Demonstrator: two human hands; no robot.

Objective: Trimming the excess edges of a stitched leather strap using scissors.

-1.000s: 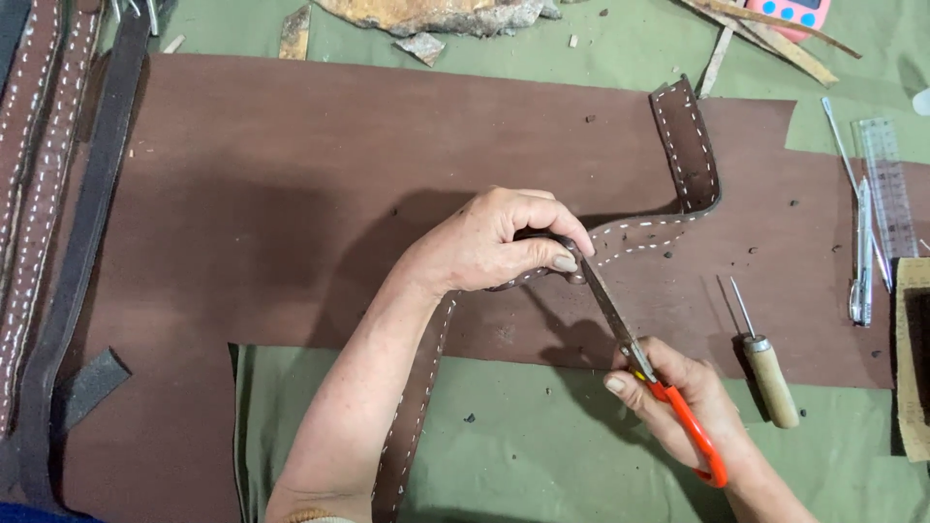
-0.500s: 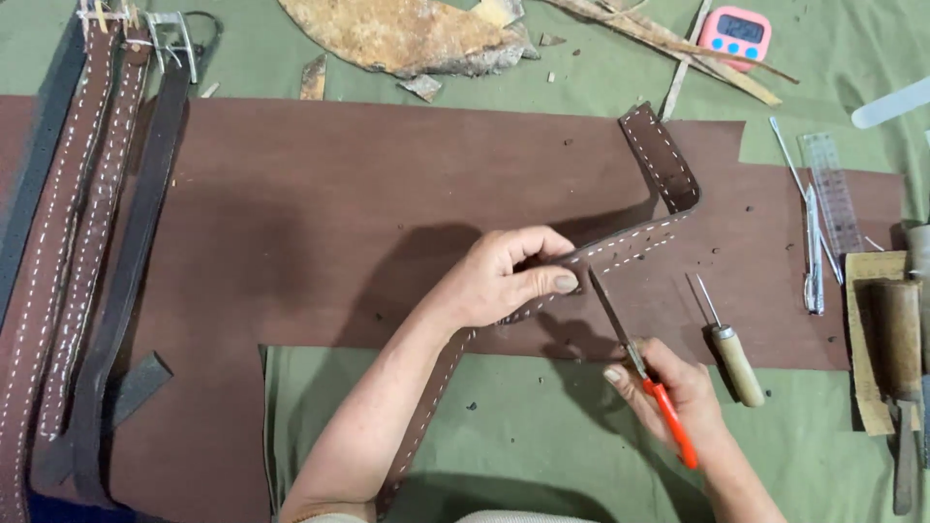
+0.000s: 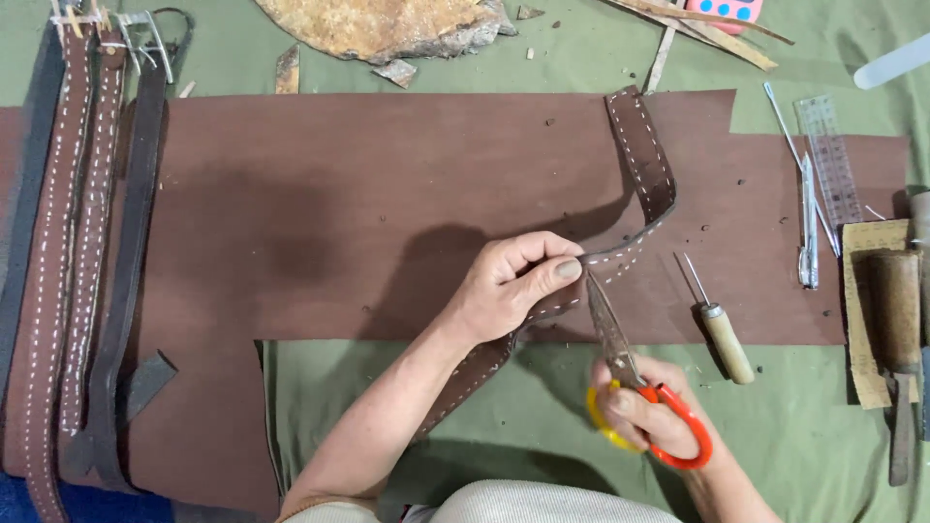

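Head view. My left hand (image 3: 513,286), centre of frame: fingers pinched shut on the brown stitched leather strap (image 3: 639,155), which runs from lower centre up to the upper right, bending there. My right hand (image 3: 649,412), lower centre-right: fingers closed through the handles of the orange-and-yellow scissors (image 3: 620,363), blade tips touching the strap just beside my left thumb. Large brown leather sheet (image 3: 339,194) beneath, on the green counter (image 3: 823,436). Wooden-handled awl (image 3: 722,329) just right of the scissors. Finished stitched straps (image 3: 77,242) at far left. Clear ruler (image 3: 828,160) at upper right.
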